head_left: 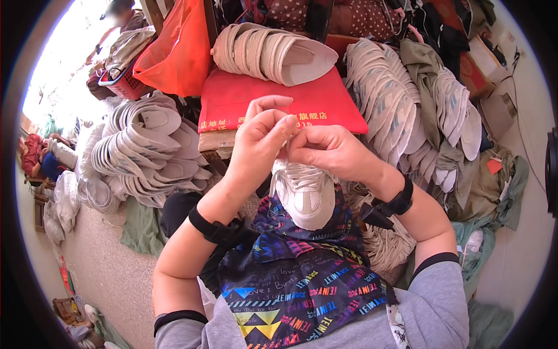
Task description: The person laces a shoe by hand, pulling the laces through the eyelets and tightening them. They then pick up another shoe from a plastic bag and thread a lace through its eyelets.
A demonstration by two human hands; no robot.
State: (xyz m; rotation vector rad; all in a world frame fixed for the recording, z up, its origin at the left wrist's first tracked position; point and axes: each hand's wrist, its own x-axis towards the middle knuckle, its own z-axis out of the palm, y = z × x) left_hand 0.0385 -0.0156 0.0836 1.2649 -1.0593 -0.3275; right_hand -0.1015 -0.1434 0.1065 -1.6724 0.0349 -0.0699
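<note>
I count two bare hands and one finished shoe, a white lace-up sneaker (306, 200), which sits at the lap of the person, its toe pointing to the body, just below the hands. The left hand (260, 132) is raised with the palm turned inward, its fingers bent and its thumb near the fingertips. The right hand (331, 150) comes from the other side, lower, with thumb and index finger drawn narrow together. The two hands nearly meet above the shoe's opening; I cannot tell whether either one grips a lace. Both elbows are bent outward, and two black wristbands, one left (209, 225) and one right (399, 200), circle the forearms. One patterned apron (314, 291) covers the lap. In front, one row of nested shoe uppers (270, 53) lies on one red printed cover (232, 93). One red plastic bag (181, 49) hangs beside it, at the person's left.
</note>
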